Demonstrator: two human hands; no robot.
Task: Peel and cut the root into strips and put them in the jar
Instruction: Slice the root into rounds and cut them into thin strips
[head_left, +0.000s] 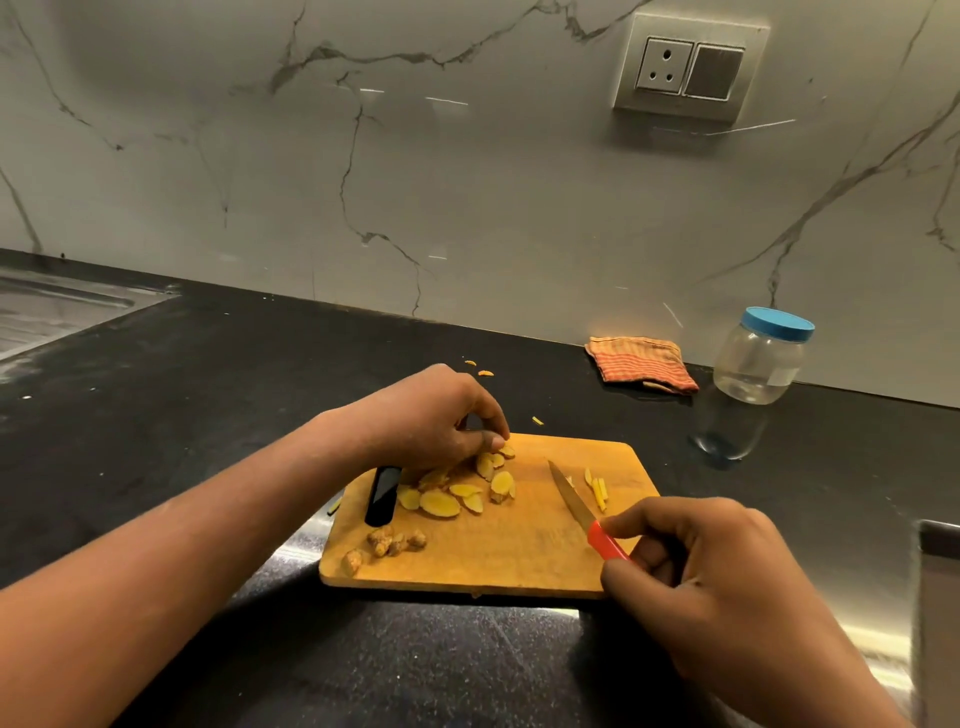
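A wooden cutting board (524, 561) lies on the black counter. Several yellow root slices (457, 493) are spread over its far left part. My left hand (431, 415) hovers over them, thumb and fingertips pinching a slice (506, 451) at the board's far edge. A few thin yellow strips (598, 488) lie right of the knife blade. My right hand (727, 587) grips the red handle of a small knife (574, 506), blade pointing away across the board. Brown peel lumps (389, 545) sit at the near left. A clear jar (761, 358) with a blue lid stands far right, closed.
A folded orange checked cloth (641, 364) lies by the wall. A black object (383, 493) rests at the board's left edge. Small yellow scraps (483, 370) lie on the counter behind the board. A steel sink (52, 312) is far left, a metal edge (935, 571) near right.
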